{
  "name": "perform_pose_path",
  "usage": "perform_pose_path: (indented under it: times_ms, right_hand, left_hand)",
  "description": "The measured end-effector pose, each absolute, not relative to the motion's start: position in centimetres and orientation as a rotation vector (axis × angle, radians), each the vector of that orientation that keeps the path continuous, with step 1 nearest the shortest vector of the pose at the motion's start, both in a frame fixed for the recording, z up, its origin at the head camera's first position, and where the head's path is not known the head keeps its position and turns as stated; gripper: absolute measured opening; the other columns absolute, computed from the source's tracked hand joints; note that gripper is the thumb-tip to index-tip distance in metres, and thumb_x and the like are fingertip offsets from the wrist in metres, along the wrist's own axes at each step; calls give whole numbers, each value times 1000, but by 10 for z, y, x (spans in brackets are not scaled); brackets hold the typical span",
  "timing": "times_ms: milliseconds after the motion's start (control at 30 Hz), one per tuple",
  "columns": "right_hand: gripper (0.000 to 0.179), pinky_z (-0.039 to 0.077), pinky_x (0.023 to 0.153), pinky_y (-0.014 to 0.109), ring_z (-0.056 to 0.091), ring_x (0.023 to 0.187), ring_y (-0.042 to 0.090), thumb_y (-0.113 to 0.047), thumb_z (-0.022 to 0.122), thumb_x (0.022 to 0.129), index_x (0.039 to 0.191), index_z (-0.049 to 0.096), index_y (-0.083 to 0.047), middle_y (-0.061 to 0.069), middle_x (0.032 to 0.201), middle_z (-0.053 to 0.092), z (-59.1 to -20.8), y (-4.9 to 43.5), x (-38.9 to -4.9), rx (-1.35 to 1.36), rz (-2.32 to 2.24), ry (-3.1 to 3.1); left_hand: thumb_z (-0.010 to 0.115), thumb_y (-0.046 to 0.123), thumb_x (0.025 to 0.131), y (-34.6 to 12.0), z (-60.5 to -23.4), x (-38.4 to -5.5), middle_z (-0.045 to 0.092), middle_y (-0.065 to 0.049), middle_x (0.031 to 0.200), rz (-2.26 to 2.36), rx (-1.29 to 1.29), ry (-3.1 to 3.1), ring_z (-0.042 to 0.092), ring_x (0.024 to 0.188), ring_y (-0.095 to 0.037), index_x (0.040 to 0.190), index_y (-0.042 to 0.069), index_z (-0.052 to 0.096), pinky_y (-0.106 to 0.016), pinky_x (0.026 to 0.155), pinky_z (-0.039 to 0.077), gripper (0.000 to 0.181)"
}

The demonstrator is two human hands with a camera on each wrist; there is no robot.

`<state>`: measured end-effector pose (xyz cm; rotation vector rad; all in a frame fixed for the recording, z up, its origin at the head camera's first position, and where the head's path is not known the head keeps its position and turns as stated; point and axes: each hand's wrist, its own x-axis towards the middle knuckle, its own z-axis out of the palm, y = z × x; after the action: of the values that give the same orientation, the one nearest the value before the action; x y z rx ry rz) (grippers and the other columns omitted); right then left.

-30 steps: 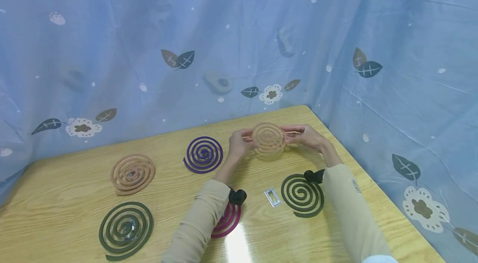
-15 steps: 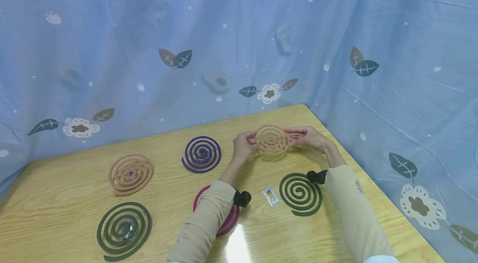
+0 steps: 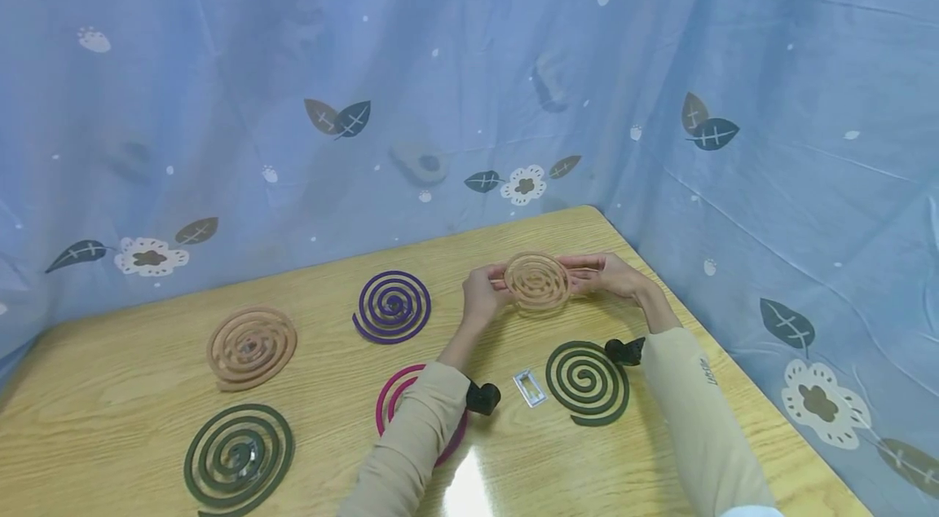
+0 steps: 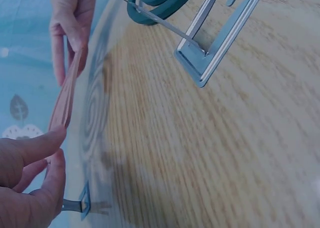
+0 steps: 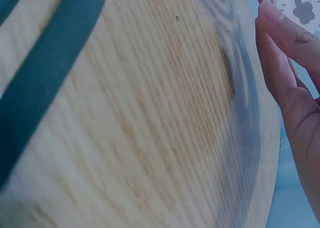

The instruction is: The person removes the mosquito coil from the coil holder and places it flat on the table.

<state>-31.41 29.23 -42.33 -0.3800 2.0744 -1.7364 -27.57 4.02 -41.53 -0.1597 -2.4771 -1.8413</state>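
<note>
A tan mosquito coil is held up over the far right part of the table, its flat face tilted toward the head camera. My left hand pinches its left edge between thumb and fingers. On the opposite edge, my right hand pinches it likewise. Seen edge-on in the left wrist view, the coil spans the gap between both hands. A small metal coil stand shows on the table beyond my left fingers. Another metal stand lies nearer, its prong raised in the left wrist view.
A dark green coil lies beneath my right wrist. My left sleeve partly covers a magenta coil. Further left are a purple coil, a second tan coil and another green coil. Blue curtains border the table's back and right.
Both hands have shifted slightly right and nearer with the tan coil still between them. The head view has turned slightly right. The coils on the table stay in place.
</note>
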Motion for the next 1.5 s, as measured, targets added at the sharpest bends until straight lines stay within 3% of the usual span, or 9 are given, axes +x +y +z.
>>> perform_pose_path:
  times_ms: [433, 667, 1000, 1500]
  right_hand:
    - [56, 53, 87, 21, 59, 112, 19, 7, 67, 85, 135, 44, 13, 31, 134, 48, -429, 295, -313, -353, -1648, 2229]
    - [54, 55, 85, 21, 63, 99, 8, 6, 69, 84, 133, 48, 12, 28, 130, 53, -431, 294, -316, -344, -1634, 2265]
    - [52, 55, 87, 24, 65, 97, 11, 9, 65, 85, 133, 45, 15, 32, 131, 50, -428, 294, -317, -344, -1649, 2227]
    - [48, 56, 84, 25, 60, 109, 36, 9, 68, 83, 128, 51, 15, 32, 124, 56, -420, 291, -320, -393, -1506, 2334]
  left_hand:
    - [72, -16, 75, 46, -424, -277, 66, -24, 108, -1854, -108, -2478, 69, 92, -32, 113, -11, 64, -24, 73, 59, 40]
    - [72, -15, 75, 48, -428, -280, 66, -22, 105, -1821, -72, -2488, 69, 89, -29, 114, -10, 64, -23, 72, 59, 40]
    - [71, -13, 78, 53, -430, -280, 69, -21, 99, -1742, -88, -2506, 69, 89, -29, 115, -9, 64, -27, 77, 59, 38]
    - [72, -14, 76, 54, -434, -283, 67, -21, 102, -1794, -56, -2559, 68, 92, -27, 116, -12, 61, -20, 76, 57, 42]
